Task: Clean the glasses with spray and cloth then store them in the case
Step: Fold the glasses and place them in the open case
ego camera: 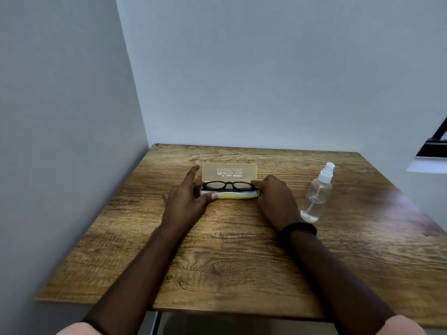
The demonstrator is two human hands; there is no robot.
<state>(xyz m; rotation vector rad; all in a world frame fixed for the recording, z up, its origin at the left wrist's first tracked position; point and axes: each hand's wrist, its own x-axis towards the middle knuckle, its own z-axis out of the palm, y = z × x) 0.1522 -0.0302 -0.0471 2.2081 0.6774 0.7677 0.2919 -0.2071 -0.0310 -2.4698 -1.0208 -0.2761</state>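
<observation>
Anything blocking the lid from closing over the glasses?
Nothing visible. The black-framed glasses lie folded in the translucent yellow plastic case, its lid standing open behind. The left hand and right hand flank the case ends.

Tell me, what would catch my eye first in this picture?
The black glasses lying in an open yellowish case at the middle of the wooden table, with the left hand and right hand at its two ends. A clear spray bottle stands to the right.

Glasses (228,185) in case (229,173); bottle (317,193) to right
</observation>
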